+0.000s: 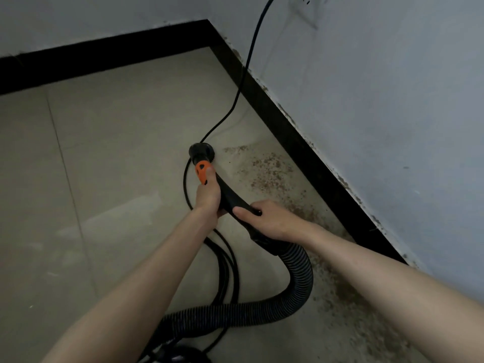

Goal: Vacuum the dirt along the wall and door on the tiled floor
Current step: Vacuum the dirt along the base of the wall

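A black round brush nozzle (201, 151) sits on the beige tiled floor (117, 153), joined to an orange collar (202, 172) and a curved black wand (230, 195). My left hand (208, 197) grips the wand just behind the orange collar, thumb along it. My right hand (272, 221) holds the wand's rear end where the ribbed black hose (301, 279) begins. Brown dirt (272, 174) is scattered on the tiles right of the nozzle and runs along the black skirting (301, 142) of the right wall.
A black power cord (251, 48) hangs down the right wall from a socket and loops across the floor under my arms. The hose curves back to the vacuum body (178, 356) at the bottom edge. Black skirting also lines the far wall (78, 27).
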Available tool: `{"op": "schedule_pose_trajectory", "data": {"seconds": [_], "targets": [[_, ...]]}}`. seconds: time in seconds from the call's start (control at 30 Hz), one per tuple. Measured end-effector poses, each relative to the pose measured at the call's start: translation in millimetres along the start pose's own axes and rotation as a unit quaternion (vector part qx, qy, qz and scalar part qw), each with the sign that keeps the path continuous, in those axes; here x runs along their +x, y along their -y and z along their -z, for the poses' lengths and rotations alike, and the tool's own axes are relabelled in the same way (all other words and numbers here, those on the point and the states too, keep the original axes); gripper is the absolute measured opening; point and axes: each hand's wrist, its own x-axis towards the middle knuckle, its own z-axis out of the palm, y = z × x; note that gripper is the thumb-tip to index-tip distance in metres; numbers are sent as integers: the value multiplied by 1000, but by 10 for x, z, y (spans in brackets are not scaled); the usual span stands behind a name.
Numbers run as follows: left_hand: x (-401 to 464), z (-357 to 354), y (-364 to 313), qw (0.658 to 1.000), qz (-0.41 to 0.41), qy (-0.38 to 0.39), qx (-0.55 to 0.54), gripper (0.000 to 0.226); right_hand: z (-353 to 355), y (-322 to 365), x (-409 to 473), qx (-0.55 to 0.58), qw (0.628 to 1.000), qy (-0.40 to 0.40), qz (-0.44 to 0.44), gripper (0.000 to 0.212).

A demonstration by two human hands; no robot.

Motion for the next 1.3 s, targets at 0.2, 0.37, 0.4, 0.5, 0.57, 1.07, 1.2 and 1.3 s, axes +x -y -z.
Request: {"op": "schedule_pose_trajectory", "data": {"seconds": [0.2, 0.37, 0.4, 0.5, 0.57, 1.07, 1.2, 1.3], "targets": [[-42, -189, 41, 997, 24, 32, -59, 56, 27, -162, 4, 24, 1000, -14, 1, 53], [-63, -310, 10, 997, 30, 25, -60, 56, 43, -255, 42, 22, 999, -31, -3, 53], [-56, -321, 15, 998, 25, 21, -60, 54, 42, -266, 58, 14, 999, -33, -2, 54], [-32, -368, 68, 999, -4, 3, -50, 49, 39, -323, 58, 10, 999, -42, 7, 53], [-15, -405, 113, 999, -31, -18, -26, 51, 28, -400, 23, 29, 998, -55, 14, 53], [88, -437, 164, 998, -52, -32, 11, 52, 16, -455, 65, 20, 997, -69, 12, 53], [137, -214, 105, 997, -55, -45, -37, 48, -72, -251, 190, -40, 997, -60, 27, 49], [148, -101, 139, 996, -53, -42, -50, 47, -140, -222, 207, -50, 997, -51, 30, 50]]}}
